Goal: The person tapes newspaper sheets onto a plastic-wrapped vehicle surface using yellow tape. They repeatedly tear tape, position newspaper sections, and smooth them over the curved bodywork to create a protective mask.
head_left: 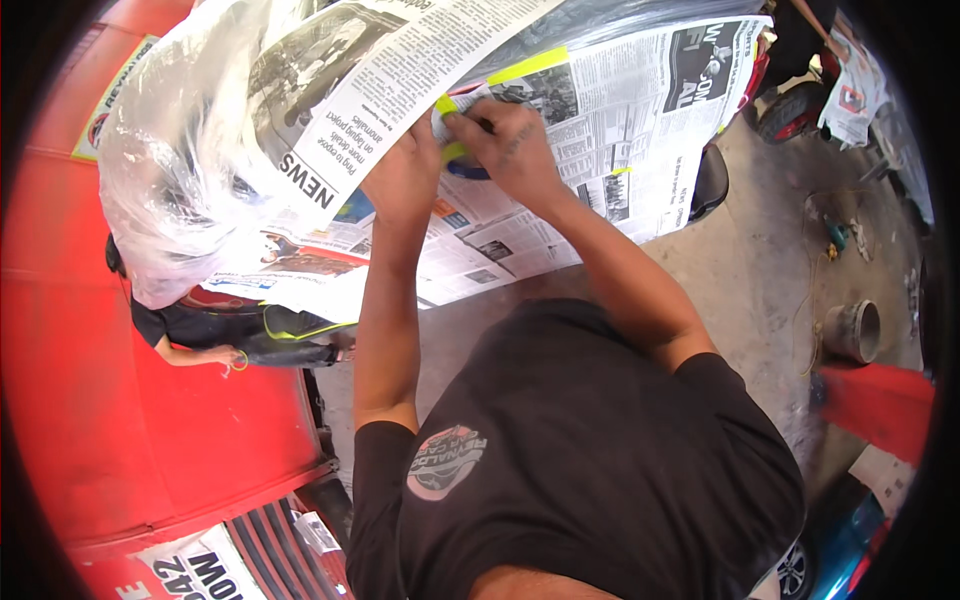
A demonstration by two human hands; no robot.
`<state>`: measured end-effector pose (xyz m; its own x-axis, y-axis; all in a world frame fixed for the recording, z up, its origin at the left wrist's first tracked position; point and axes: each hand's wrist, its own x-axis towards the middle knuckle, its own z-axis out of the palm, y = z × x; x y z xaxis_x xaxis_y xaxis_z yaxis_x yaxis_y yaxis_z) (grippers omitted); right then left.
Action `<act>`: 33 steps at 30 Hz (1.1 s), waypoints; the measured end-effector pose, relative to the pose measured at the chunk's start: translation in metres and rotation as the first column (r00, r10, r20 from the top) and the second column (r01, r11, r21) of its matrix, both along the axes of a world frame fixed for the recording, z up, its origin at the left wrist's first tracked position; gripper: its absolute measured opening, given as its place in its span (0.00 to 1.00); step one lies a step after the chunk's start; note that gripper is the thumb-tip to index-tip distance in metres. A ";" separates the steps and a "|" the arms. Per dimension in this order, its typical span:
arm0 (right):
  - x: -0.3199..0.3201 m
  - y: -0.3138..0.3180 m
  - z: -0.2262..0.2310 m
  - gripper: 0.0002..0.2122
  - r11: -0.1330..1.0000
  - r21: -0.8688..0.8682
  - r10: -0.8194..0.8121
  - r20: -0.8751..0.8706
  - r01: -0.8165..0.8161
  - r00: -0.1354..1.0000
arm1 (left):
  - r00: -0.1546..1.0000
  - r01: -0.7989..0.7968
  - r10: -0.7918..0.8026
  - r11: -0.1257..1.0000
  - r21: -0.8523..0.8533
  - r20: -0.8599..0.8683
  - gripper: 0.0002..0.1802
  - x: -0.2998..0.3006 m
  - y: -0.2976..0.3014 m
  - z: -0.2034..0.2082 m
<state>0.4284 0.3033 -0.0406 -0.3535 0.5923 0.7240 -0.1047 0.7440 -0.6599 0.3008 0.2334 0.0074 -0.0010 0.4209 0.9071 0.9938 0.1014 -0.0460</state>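
Note:
Newspaper sheets [540,215] cover a large body in front of me, with strips of yellow-green masking tape [528,66] along their edges. My left hand [405,175] is closed at the edge of an upper newspaper sheet [385,95], its fingertips close to a short piece of the tape. Beside it, my right hand [515,150] is closed, thumb and fingers pinching at the same spot. A roll of masking tape [455,153] shows partly between the two hands, mostly hidden by the right one. Which fingers carry the roll is unclear.
Clear plastic sheeting [160,170] bulges at the left. Another person [200,335] in dark clothes is at the left beside a red panel [130,420]. A grey bucket [852,332] stands on the concrete floor at right. Another person [800,40] is at the far right near a wheel [790,112].

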 end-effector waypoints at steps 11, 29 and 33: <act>0.086 -0.014 0.023 0.13 0.891 -0.188 0.417 -0.026 -0.414 0.908 | 0.267 0.712 -0.326 0.701 0.043 0.907 0.12 0.059 -0.074 -0.003; 0.055 -0.054 0.021 0.07 0.947 0.289 0.118 0.105 -0.144 0.987 | 0.701 0.249 -0.237 0.965 0.081 0.672 0.12 0.088 -0.113 -0.039; 0.046 -0.055 0.011 0.08 0.960 0.192 0.174 0.157 -0.203 0.972 | 0.657 0.204 -0.203 0.975 0.088 0.726 0.11 0.086 -0.119 -0.052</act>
<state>0.4748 0.2479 -0.0295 -0.5492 0.3492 0.7592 -0.1755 0.8401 -0.5133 0.3865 0.1144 -0.0442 -0.5733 0.4922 0.6550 0.7069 -0.1071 0.6992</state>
